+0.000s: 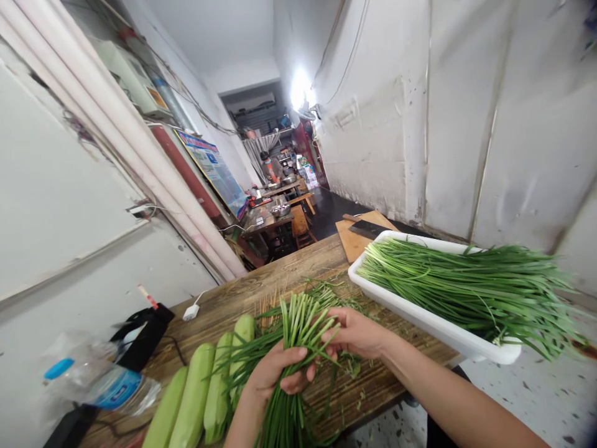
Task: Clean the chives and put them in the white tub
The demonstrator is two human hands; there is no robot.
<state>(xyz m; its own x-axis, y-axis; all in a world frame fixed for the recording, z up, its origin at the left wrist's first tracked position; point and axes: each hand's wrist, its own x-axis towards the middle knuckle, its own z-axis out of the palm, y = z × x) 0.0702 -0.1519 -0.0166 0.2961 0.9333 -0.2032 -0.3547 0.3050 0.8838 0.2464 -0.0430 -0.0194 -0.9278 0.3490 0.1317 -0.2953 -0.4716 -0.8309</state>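
Observation:
My left hand (pixel 282 370) is wrapped round a bunch of garlic chives (pixel 298 326), pale stem ends pointing up and away, dark green leaves hanging below. At the right side of the stem ends, my right hand (pixel 357 333) has its thumb and fingers closed on a few of the stalks. More chives (pixel 261 354) stretch leftward behind my left hand, across several pale green zucchini (pixel 193 392). Loose trimmings (pixel 352 367) are scattered on the wooden table beneath both hands.
A white tub (pixel 438 326) piled with chives (pixel 448 286) stands right. Behind it, a cleaver (pixel 368 229) rests on a cutting board (pixel 352 242). At left are a water bottle (pixel 109 382), a black box (pixel 144 330) and a white plug (pixel 191 311). A person (pixel 270 168) is at the far tables.

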